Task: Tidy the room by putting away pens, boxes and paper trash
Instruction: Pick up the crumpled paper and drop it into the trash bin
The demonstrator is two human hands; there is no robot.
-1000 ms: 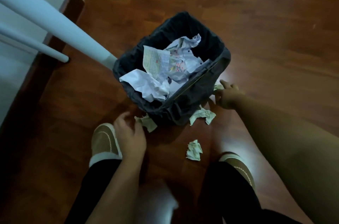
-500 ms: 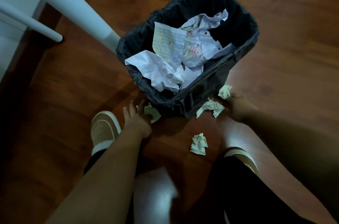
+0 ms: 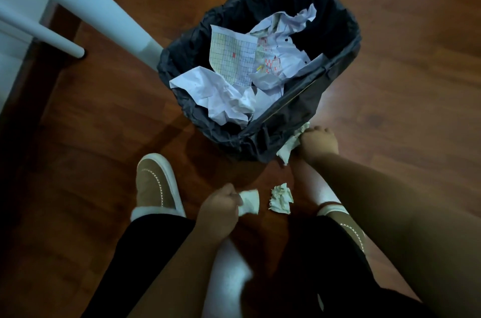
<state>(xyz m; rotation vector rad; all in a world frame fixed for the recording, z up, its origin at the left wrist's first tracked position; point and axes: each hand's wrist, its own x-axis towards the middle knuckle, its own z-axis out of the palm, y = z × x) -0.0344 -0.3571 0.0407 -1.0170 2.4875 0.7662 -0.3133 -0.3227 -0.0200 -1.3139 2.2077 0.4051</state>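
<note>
Head view: we see our left hand (image 3: 221,209) fisted on a paper wad (image 3: 250,201); right hand (image 3: 318,141) at 4 o'clock of the bin (image 3: 335,78) clutches paper scraps (image 3: 289,148); a crumpled ball (image 3: 281,198), no clear axis, lies on the floor (image 3: 403,18).

White table legs (image 3: 86,2), tan shoes (image 3: 156,182)

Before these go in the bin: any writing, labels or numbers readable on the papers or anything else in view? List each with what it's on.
None can be read.
Grid sheet in the bin: coloured squares only; any text too small to read.
Crumpled printed sheet beside it: red and yellow marks, blurred, not legible.
Wads in the left hand and right hand, and the wad on the floor: no writing visible.
</note>
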